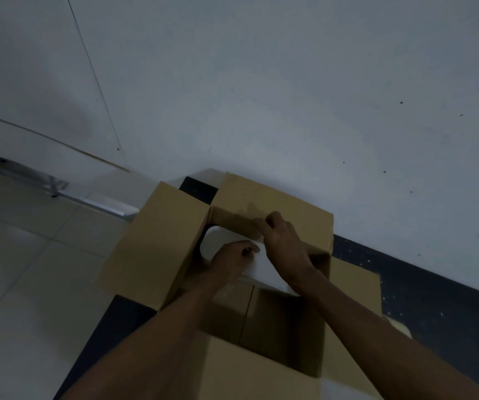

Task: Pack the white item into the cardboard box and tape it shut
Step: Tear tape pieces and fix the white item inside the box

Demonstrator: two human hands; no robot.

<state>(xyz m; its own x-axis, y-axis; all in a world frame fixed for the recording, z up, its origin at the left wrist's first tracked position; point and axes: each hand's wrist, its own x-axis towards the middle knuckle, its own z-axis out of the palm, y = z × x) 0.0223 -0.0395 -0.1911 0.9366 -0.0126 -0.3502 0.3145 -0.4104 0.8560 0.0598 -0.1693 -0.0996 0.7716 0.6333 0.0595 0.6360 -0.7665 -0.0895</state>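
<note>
An open cardboard box (157, 241) stands on a dark surface against the wall, all its flaps spread outward. A white item (218, 241) with rounded corners lies inside the box at its far end, tilted against the far wall. My left hand (234, 259) rests on the item's top with fingers curled over its edge. My right hand (283, 243) grips the item's right side, fingers hooked at the far flap. Both forearms reach in over the near flap. The item's lower part is hidden by my hands.
A grey-white wall (290, 96) rises right behind the box. A dark speckled countertop (434, 298) extends to the right. Pale floor tiles (30, 269) and a metal rail (97, 202) lie to the left.
</note>
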